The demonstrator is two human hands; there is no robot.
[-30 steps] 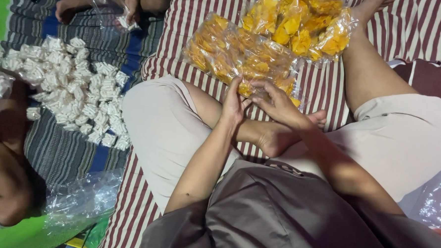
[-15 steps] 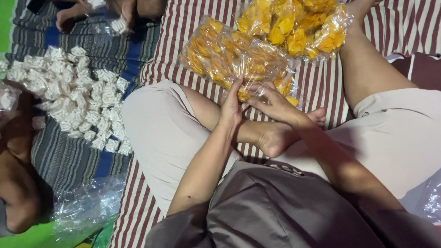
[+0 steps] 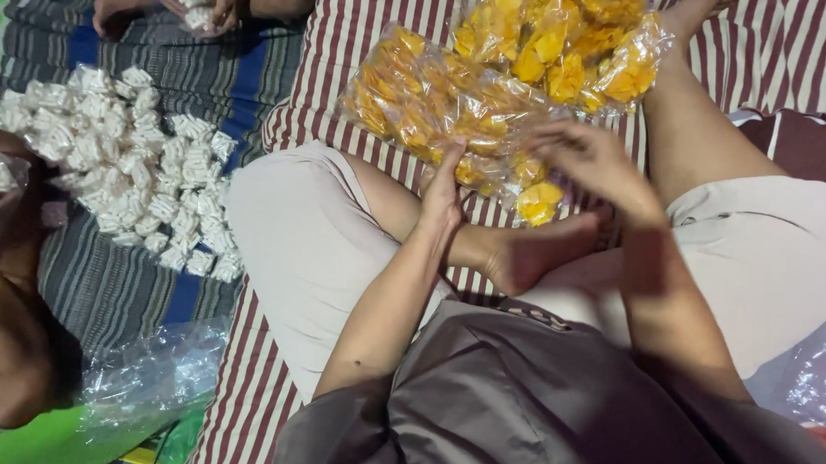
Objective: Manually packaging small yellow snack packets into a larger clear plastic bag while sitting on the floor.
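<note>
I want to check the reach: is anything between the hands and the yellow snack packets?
Nothing visible is in the way. The left hand and right hand are already at the near edge of the yellow packets, touching them. The person's own foot lies just below the hands, not between.

Both my forearms reach forward over my crossed legs, elbows bent and tucked near my waist. My left hand stands edge-up, palm facing inward, fingers straight and pressed together, pointing away from me. My right hand sits near it, palm down, wrist arched, fingers curled loosely and slightly spread; the two hands are not touching.
</note>
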